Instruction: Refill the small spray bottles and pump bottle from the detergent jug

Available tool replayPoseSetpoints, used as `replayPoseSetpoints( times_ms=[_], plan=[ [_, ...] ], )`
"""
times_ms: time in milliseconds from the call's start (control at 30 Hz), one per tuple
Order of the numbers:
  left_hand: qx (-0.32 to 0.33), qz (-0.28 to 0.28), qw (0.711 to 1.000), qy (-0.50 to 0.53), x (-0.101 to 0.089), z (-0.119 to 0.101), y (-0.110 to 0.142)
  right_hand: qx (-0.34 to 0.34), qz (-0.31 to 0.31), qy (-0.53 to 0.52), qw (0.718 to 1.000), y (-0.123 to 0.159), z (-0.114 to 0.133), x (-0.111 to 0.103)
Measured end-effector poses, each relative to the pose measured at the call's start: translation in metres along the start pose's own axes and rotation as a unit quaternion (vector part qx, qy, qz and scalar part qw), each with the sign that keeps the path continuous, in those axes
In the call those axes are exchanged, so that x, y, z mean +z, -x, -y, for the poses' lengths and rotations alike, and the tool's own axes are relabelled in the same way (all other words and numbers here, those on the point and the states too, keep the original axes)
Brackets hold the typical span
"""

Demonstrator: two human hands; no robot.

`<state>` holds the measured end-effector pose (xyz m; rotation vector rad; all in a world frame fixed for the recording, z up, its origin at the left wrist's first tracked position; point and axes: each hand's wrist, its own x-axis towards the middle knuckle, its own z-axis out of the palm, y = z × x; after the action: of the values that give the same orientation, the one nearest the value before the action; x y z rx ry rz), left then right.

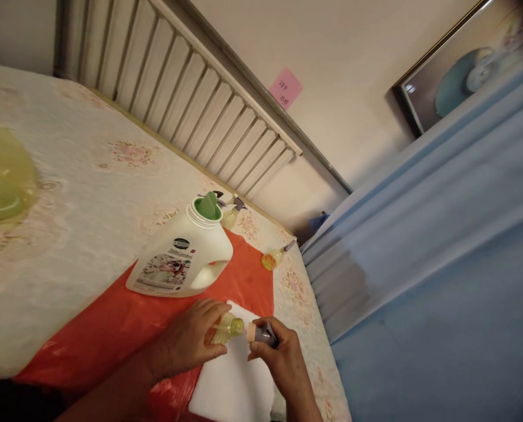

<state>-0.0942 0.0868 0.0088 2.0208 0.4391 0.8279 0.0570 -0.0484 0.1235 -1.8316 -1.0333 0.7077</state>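
Observation:
My left hand (pixel 197 331) is closed round a small see-through yellowish bottle (pixel 228 328), tilted with its open threaded neck pointing right. Just across from that neck, my right hand (pixel 281 346) grips a dark bottle top (pixel 263 334) with a pale peach-coloured collar. A small gap separates the collar from the neck. Below both hands lies a white cloth or pad (pixel 235 381) on a red plastic sheet (pixel 107 322). Behind my left hand stands a large cream detergent jug (pixel 204 249), its mouth open around a green spout (pixel 208 205).
Two small bottles stand farther back: a spray bottle (pixel 230 218) behind the jug and a yellow one (pixel 272 259) to the right. A yellow-green basin (pixel 2 176) sits at left on the floral tablecloth (pixel 81 158). A radiator (pixel 186 88) and blue curtain (pixel 410 281) border the table.

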Motion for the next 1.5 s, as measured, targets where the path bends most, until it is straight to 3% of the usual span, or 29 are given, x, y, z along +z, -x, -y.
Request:
replayPoseSetpoints(
  times_ms=[267, 467, 667, 833, 1033, 1167, 1333, 1433, 1500],
  plan=[
    [-0.026, -0.080, 0.996, 0.039, -0.007, 0.001, -0.003, -0.005, -0.052, -0.032, 0.998, 0.005, 0.023, -0.050],
    [-0.052, -0.098, 0.992, 0.061, -0.006, 0.006, -0.003, 0.012, -0.098, -0.127, 0.987, -0.001, -0.012, -0.079],
    [-0.062, -0.108, 0.990, 0.067, -0.008, 0.004, -0.003, 0.079, -0.116, -0.238, 0.961, -0.030, -0.063, -0.070],
    [-0.062, -0.100, 0.990, 0.077, -0.006, 0.005, -0.003, 0.124, -0.089, -0.212, 0.965, -0.063, -0.097, -0.050],
    [-0.068, -0.077, 0.992, 0.078, -0.001, 0.012, 0.004, 0.143, -0.034, -0.149, 0.978, -0.095, -0.115, -0.029],
    [-0.086, -0.077, 0.990, 0.077, 0.005, 0.017, 0.013, 0.112, -0.088, -0.086, 0.986, -0.109, -0.123, -0.030],
    [-0.098, -0.121, 0.986, 0.056, 0.012, 0.020, 0.020, 0.034, -0.221, 0.000, 0.975, -0.099, -0.124, -0.043],
    [-0.109, -0.149, 0.983, 0.019, 0.017, 0.021, 0.023, -0.016, -0.238, 0.034, 0.971, -0.071, -0.129, -0.041],
    [-0.122, -0.171, 0.978, -0.007, 0.022, 0.023, 0.025, -0.064, -0.216, 0.091, 0.970, -0.050, -0.137, -0.034]
  ],
)
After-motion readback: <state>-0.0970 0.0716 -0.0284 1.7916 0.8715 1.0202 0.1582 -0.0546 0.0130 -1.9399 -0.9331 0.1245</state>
